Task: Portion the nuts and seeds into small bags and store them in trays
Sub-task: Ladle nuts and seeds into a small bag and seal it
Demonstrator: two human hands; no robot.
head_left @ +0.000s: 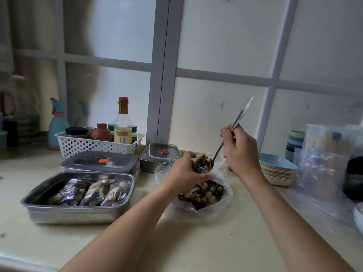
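Three filled bags (pixel 88 191) lie side by side in the open steel tray (pixel 74 208) at the left of the surface (pixel 137 242). Each is clear and packed with pale nuts and dark striped seeds. Just right of the tray I see the loose mix heaped in a large plastic bag (pixel 225 195) (its mouth is spread wide).

Above that heap the left hand (pixel 183 171) has its fingers curled and its thumb closed over what looks to me like a small bag (pixel 199 170), glossy and dark with seeds. I cannot make out its edges well.

The right hand (pixel 241 154) is wrapped around the middle of a metal spoon (pixel 241 114), with the handle slanting up and to the right. The spoon's bowl carries a load of seeds and sits right at the small bag, touching or nearly so.

Behind the open tray stand two lidded trays (pixel 99 161), with a stack of pastel plates (pixel 279 169) off to the right.
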